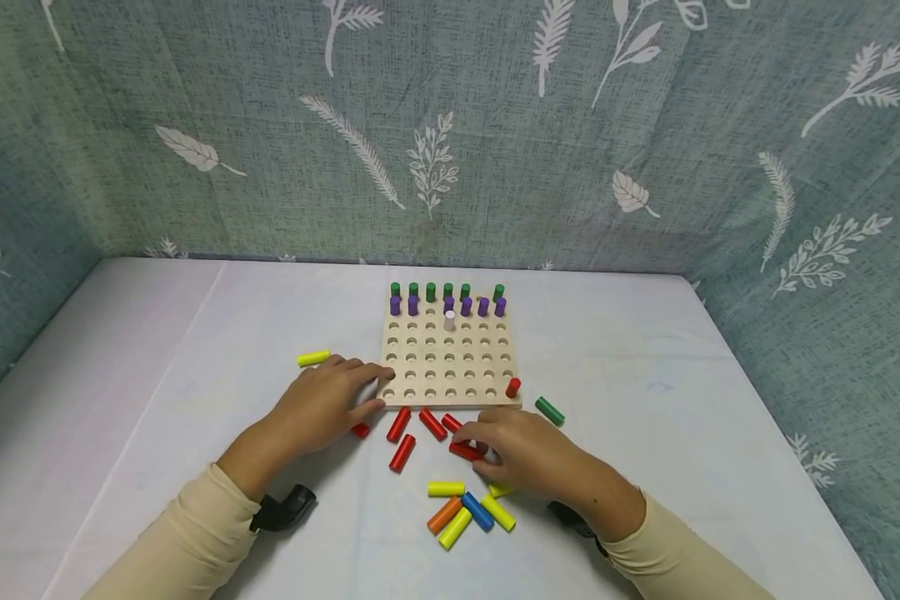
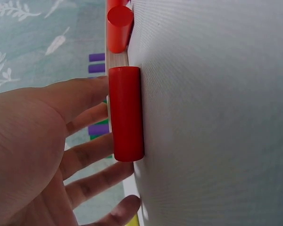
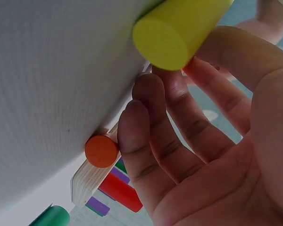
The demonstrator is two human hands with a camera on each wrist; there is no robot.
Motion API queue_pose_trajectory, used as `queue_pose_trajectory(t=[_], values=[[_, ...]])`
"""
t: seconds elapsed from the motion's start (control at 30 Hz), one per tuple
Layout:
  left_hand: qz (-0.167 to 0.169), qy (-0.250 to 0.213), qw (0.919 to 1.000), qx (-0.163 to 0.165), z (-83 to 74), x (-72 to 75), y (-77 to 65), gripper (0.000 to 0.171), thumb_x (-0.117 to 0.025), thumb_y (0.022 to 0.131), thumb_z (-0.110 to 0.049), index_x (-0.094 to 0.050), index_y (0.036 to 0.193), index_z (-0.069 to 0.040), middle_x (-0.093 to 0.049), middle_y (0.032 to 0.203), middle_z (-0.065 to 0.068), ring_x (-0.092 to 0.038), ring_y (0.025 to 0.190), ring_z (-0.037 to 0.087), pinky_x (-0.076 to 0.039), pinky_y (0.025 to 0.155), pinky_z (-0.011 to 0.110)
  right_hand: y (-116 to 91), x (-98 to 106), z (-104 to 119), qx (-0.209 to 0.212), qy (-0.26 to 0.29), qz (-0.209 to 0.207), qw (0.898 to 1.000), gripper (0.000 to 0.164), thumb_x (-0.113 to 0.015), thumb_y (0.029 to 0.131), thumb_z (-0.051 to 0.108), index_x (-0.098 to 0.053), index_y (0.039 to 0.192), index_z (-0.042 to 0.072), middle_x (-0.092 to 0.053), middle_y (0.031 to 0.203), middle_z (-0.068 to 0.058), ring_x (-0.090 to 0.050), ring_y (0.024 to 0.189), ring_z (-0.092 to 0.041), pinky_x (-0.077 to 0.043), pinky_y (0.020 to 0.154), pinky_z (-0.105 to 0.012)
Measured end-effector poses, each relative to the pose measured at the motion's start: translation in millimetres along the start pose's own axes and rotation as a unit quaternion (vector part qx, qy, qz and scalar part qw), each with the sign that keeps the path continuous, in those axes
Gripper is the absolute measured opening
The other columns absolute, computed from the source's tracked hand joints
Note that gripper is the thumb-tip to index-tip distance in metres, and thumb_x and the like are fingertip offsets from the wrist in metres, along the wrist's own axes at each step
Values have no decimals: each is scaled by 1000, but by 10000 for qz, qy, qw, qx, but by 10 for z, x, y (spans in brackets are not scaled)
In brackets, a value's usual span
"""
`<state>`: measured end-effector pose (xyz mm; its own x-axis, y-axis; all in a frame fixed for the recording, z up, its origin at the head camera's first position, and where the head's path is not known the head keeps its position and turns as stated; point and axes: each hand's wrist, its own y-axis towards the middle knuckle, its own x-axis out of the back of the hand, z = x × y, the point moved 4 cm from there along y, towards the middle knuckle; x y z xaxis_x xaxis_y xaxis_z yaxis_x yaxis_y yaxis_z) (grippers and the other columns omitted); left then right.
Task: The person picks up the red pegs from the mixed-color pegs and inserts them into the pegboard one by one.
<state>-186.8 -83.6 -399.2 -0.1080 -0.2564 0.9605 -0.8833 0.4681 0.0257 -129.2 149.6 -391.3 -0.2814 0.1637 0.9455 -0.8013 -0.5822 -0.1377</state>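
Note:
My left hand (image 1: pixel 322 400) rests its fingers at the left edge of the wooden pegboard (image 1: pixel 440 367), thumb and fingers spread apart. A red peg (image 2: pixel 126 113) lies on the cloth just by this hand's thumb. In front of the board, my right hand (image 1: pixel 532 446) has its thumb and fingers bent around a red peg (image 1: pixel 465 451) that lies on the table. A yellow peg (image 3: pixel 167 37) hides much of that grasp in the right wrist view. More red pegs (image 1: pixel 399 425) lie between the hands.
Green pegs (image 1: pixel 431 292) and purple pegs (image 1: pixel 467 307) fill most of the back two rows. A white peg (image 1: pixel 449 320) and a red peg (image 1: pixel 513 387) also stand in holes. Loose yellow (image 1: pixel 446 489), orange (image 1: pixel 444 516), blue (image 1: pixel 477 512) and green pegs (image 1: pixel 550 410) lie about.

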Motion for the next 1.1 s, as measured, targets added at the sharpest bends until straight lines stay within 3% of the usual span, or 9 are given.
queue_pose_trajectory(t=[0.3, 0.57, 1.1], values=[[20, 31, 10000, -22, -7, 4, 2, 45, -73, 91, -34, -64, 133, -20, -68, 127, 9, -60, 117, 33, -50, 95, 56, -16, -16, 17, 69, -393, -22, 9992, 30, -76, 89, 27, -72, 120, 27, -66, 100, 7, -55, 86, -7, -53, 79, -21], [34, 43, 10000, -27, -11, 8, -2, 45, -73, 91, -34, -64, 134, -20, -68, 127, 10, -60, 118, 32, -50, 96, 56, -19, 10, 30, 154, -388, -117, 9991, 27, -75, 90, 25, -73, 117, 25, -67, 100, 8, -57, 88, -6, -54, 82, -22], [-4, 42, 10000, -43, -8, 3, -15, 46, -73, 91, -34, -64, 134, -20, -68, 127, 10, -60, 118, 33, -49, 96, 57, -61, 61, 12, 556, -474, -686, 9950, 22, -73, 91, 22, -73, 113, 23, -69, 108, 6, -62, 101, -10, -55, 91, -30]])
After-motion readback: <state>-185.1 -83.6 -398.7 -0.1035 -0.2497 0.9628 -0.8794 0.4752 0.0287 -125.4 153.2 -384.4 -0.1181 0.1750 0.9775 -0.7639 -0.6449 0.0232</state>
